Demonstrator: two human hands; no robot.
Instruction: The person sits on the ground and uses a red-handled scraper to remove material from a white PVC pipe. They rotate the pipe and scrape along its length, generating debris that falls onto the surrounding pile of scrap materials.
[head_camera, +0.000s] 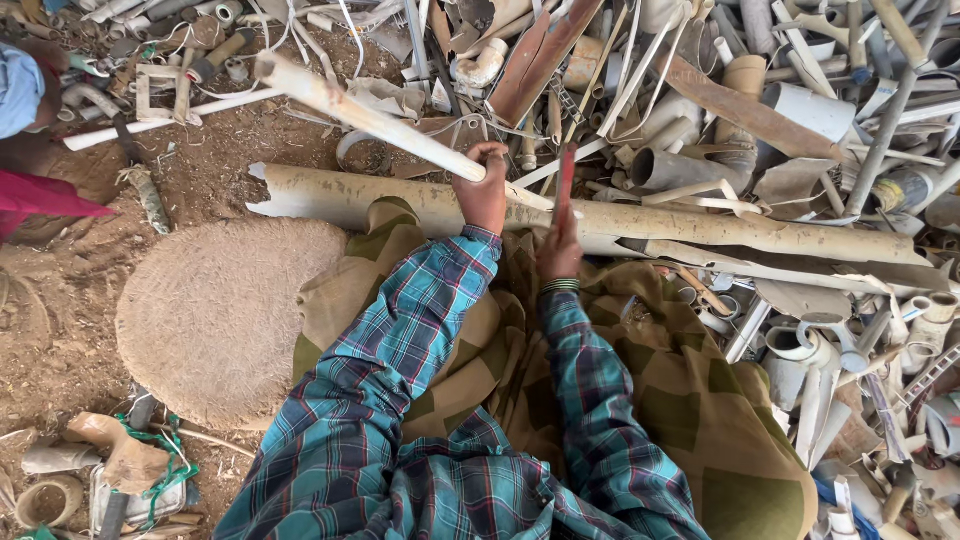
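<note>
Nearest the camera, two plaid sleeves in teal, blue and red are reaching up from the bottom centre of the frame over a draped olive and tan patterned cloth (700, 420) that is covering the lap and spreading to the lower right. Just above the sleeves, the left hand (484, 192) is wrapping tightly around a long pale dirty pipe (370, 115), which is slanting from the hand up toward the upper left of the frame. Beside it, near the centre, the right hand (558, 248) is closing around the handle of a reddish-brown tool (565, 185), standing nearly upright and blurred; what kind of tool it is I cannot tell. A banded bracelet is sitting at that wrist. Left of the sleeves, a round woven mat (215, 315) is lying on the brown dirt. At the lower left, broken pale pipe fittings (120, 460) are lying with a green cord. Behind the hands, a wide split cream pipe (700, 228) is stretching across the middle of the frame. Farther off, across the upper and right parts, a dense heap of scrap plastic pipes (760, 90), white, grey and tan, is filling the ground. At the left edge, another person's blue and red clothing (25, 140) is showing.
</note>
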